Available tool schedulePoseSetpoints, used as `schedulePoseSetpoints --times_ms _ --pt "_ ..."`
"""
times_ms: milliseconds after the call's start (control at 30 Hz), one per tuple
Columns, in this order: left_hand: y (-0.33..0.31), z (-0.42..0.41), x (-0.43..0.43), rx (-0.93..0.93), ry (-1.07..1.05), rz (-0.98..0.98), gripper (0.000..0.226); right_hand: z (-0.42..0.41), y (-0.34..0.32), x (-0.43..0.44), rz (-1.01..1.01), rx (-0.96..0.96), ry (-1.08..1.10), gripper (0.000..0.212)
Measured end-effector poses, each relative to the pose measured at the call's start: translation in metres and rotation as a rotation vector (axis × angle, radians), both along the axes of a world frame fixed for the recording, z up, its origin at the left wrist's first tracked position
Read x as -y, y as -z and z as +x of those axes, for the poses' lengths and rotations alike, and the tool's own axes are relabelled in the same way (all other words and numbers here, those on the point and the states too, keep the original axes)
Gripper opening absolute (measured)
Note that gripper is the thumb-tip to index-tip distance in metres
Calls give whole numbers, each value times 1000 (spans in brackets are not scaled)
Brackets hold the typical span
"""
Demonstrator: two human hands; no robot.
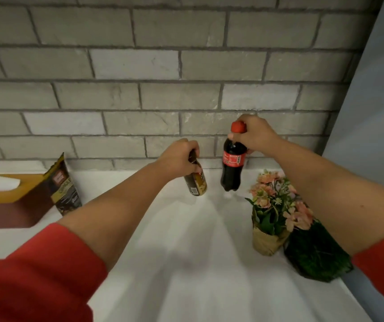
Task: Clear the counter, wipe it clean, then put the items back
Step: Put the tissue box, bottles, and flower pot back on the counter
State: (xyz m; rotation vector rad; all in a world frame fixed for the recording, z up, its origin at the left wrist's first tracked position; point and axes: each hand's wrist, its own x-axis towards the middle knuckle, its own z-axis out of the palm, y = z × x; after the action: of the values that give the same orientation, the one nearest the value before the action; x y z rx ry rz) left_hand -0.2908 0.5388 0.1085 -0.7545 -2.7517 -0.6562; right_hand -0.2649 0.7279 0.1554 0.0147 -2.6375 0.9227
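So your right hand (253, 133) is wrapped round the neck of the cola bottle (231, 173), right under the red cap, and your left hand (181, 159) is curled over the top of the small dark jar (198, 184). Both sit at the far side of the white counter (186, 240), close to the brick wall (139, 66), jar just left of the bottle. The jar leans over; the bottle is upright. Can't tell if either is actually off the surface.

Handling, my guess: the cola looks nearly full, so it'll be heavy-ish and slosh around. The plastic is smooth, so a neck grip is fine for a short carry, but grabbing the label band would be steadier. Can't tell whether the jar is glass, so I'd treat it as breakable, set it down gently and don't let it knock the bottle.

Count of what's on there:
- one cola bottle
- one small jar
- one snack pouch (65, 187) at far left, leaning on
- one tissue box (12, 205)
- two plants on the right: one pink flower pot (267, 242), and one dark green plant (314, 256) touching it on the near side

The pouch and plants should be light. The pot looks tippy, so lift it from the base.
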Motion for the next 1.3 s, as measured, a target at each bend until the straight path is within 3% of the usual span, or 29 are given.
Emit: schedulePoseSetpoints --times_ms 533,967,1300 --pt "-10 40 163 58 -99 -38 34 10 31 179 -49 176 -138 31" --pt "-1 40 276 137 -154 -36 31 -42 78 298 -104 66 -113 29" --pt "14 33 314 194 -148 10 28 -72 89 342 -61 67 -66 30"
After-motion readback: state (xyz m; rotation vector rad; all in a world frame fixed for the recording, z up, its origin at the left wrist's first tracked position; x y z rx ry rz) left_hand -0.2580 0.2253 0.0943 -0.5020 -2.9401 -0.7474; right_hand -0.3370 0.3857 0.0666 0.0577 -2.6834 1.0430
